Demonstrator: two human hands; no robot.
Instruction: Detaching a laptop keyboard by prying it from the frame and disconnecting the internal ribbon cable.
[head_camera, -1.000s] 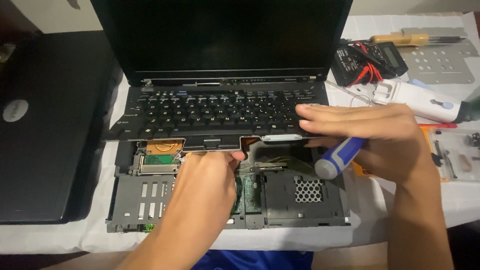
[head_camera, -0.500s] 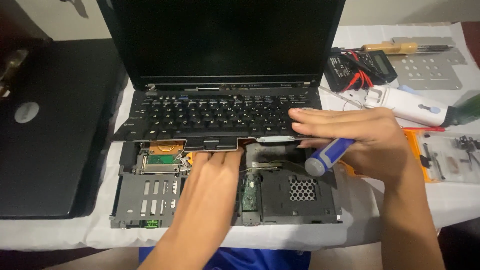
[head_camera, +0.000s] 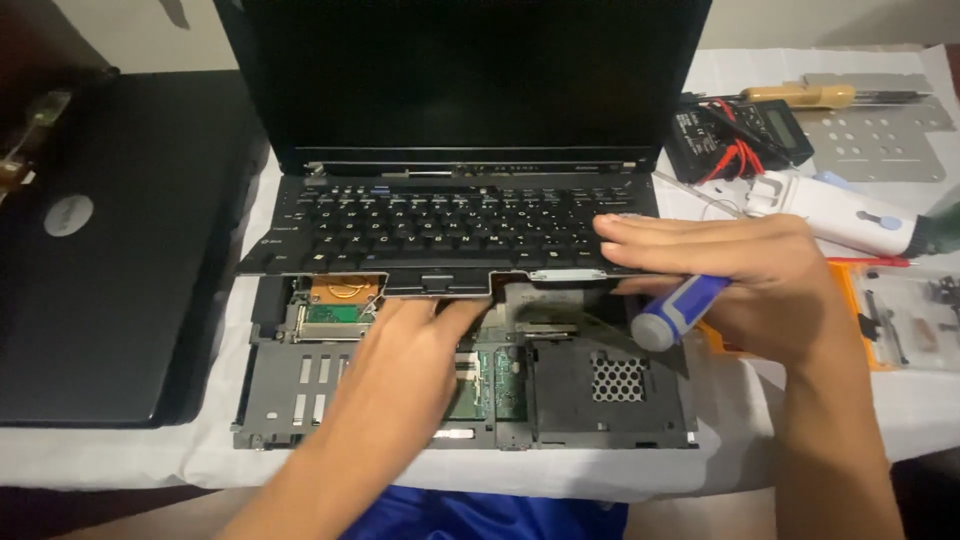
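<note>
A black laptop (head_camera: 470, 110) stands open on the white table, its palm rest removed and the inner boards bare. The loose keyboard (head_camera: 450, 235) lies over the base. My left hand (head_camera: 400, 365) reaches under the keyboard's front edge, its fingertips hidden there. My right hand (head_camera: 745, 275) rests flat on the keyboard's right corner and grips a blue-and-white screwdriver (head_camera: 680, 312) against the palm. The screwdriver's tip is hidden.
A second, closed black laptop (head_camera: 110, 250) lies at the left. At the right are a black multimeter (head_camera: 740, 130) with red leads, a wooden-handled tool (head_camera: 800, 95), a perforated metal plate (head_camera: 880, 135), a white power tool (head_camera: 850, 215) and a clear parts box (head_camera: 900, 315).
The view has shifted slightly. My left hand has pushed further under the keyboard's front edge; my right hand stays on the right corner with the screwdriver.
</note>
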